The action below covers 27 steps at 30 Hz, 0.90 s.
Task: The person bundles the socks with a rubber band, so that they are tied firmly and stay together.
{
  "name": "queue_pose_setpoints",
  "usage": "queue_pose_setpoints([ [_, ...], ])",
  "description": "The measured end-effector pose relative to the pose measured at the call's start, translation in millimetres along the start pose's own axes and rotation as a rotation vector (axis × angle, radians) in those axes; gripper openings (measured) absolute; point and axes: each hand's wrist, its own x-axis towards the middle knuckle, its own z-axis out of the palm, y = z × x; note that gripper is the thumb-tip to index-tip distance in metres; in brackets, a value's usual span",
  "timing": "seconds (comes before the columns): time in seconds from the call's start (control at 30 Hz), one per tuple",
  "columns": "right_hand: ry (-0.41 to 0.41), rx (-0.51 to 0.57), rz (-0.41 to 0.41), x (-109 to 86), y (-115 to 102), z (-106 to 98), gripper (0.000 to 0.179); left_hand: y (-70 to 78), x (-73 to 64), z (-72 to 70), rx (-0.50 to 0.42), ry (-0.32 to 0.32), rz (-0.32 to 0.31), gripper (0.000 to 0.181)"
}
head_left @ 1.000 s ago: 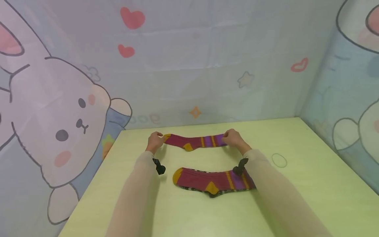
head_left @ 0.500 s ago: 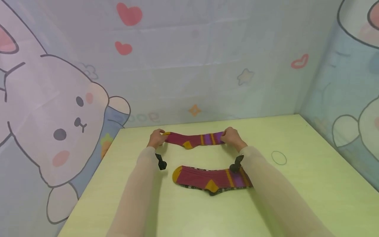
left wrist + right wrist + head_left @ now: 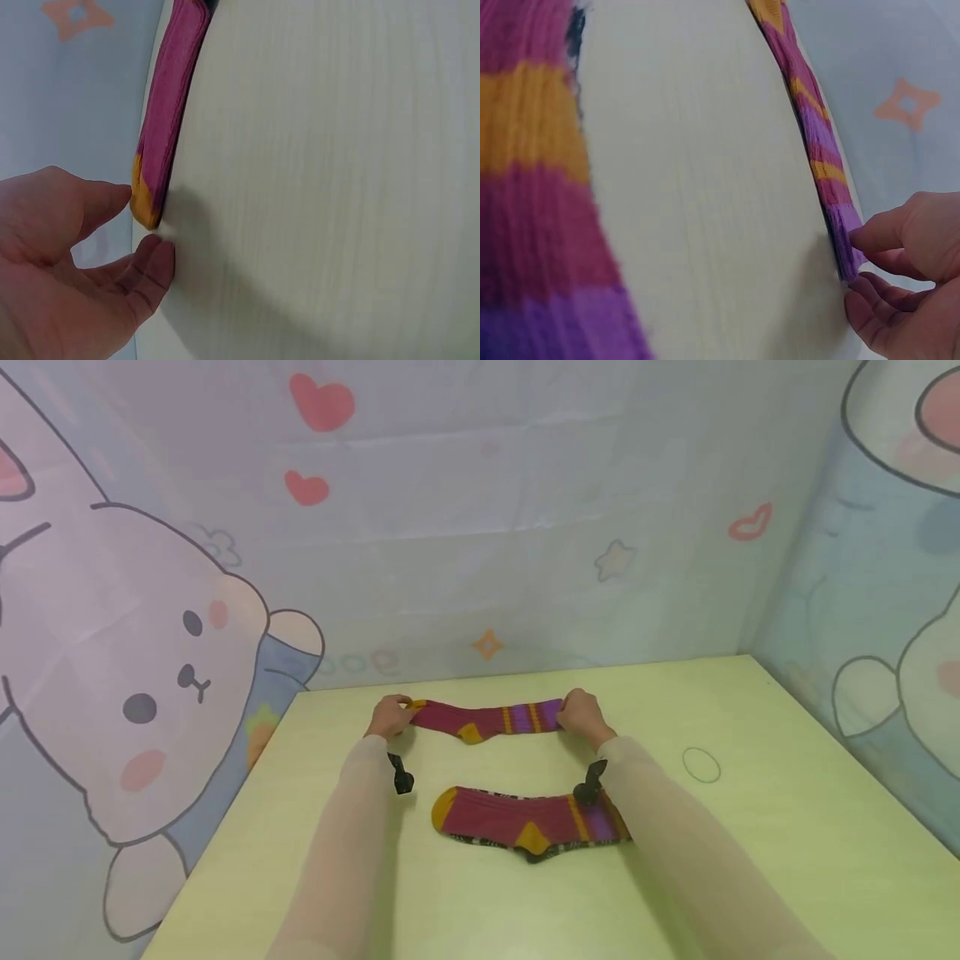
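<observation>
A maroon sock (image 3: 487, 722) with mustard toe and heel and purple-striped cuff lies stretched sideways near the table's back edge. My left hand (image 3: 389, 717) holds its toe end; in the left wrist view the thumb (image 3: 112, 196) meets the mustard toe, with curled fingertips close by its tip. At the other end my right hand (image 3: 581, 714) pinches the purple cuff (image 3: 846, 232) between thumb and finger. Nearer to me lies a matching sock (image 3: 491, 818) over a dark patterned sock (image 3: 534, 858), its cuff end partly covered by my right sleeve.
On the pale yellow table (image 3: 795, 827), a thin ring-shaped band (image 3: 701, 765) lies right of my right forearm. A cloth backdrop (image 3: 450, 568) with rabbits and hearts rises behind the table and at both sides. Black wrist cameras (image 3: 402, 777) hang from the sleeves.
The view shifts slightly. My right hand has edged a little inward over the cuff, and my left hand stays at the toe. The socks and the band keep their places.
</observation>
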Motion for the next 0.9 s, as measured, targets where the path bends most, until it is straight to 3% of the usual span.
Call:
queue_pose_setpoints([
  [0.2,0.016,0.014,-0.005,-6.3,-2.7,-1.0,0.015,1.0,-0.9,-5.3,0.008,-0.042,0.007,0.046],
  [0.33,0.007,0.007,-0.005,-8.6,-5.2,-1.5,0.022,2.7,-4.3,-3.3,-0.038,-0.051,0.005,0.045],
  [0.53,0.010,-0.004,-0.004,-6.8,-6.6,-0.3,0.027,2.8,-4.7,3.5,-0.051,-0.009,0.045,0.038],
  [0.7,0.034,0.014,-0.009,-8.3,-7.9,2.2,0.027,7.5,-9.7,7.6,-0.068,0.045,0.023,0.031],
  [0.9,0.057,0.091,-0.006,-10.0,-8.5,3.0,0.027,6.9,-13.1,8.2,-0.146,0.045,0.032,0.031],
])
